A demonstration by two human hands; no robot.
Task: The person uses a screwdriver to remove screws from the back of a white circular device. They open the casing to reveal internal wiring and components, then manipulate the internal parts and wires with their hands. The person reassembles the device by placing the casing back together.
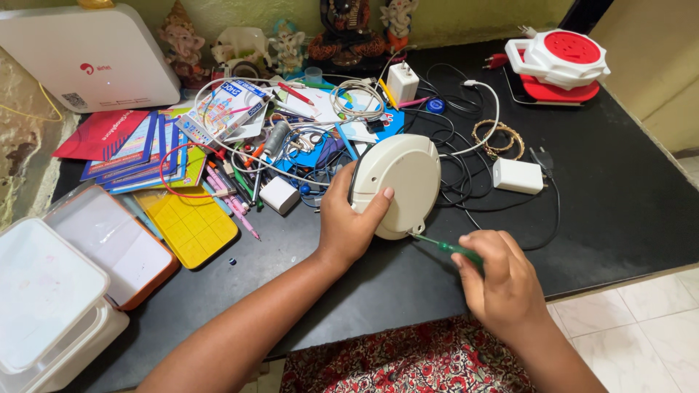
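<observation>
My left hand grips the left edge of a round cream plastic casing that stands tilted on the black table. The thumb lies across the casing's face. My right hand is closed around a green-handled screwdriver. Its thin shaft points up and left, and its tip touches the casing's lower rim.
Behind the casing lies a heap of cables, pens and cards. A white charger block and bangles sit to the right, a red-and-white extension reel at the back right. Plastic boxes and a yellow pad are at left.
</observation>
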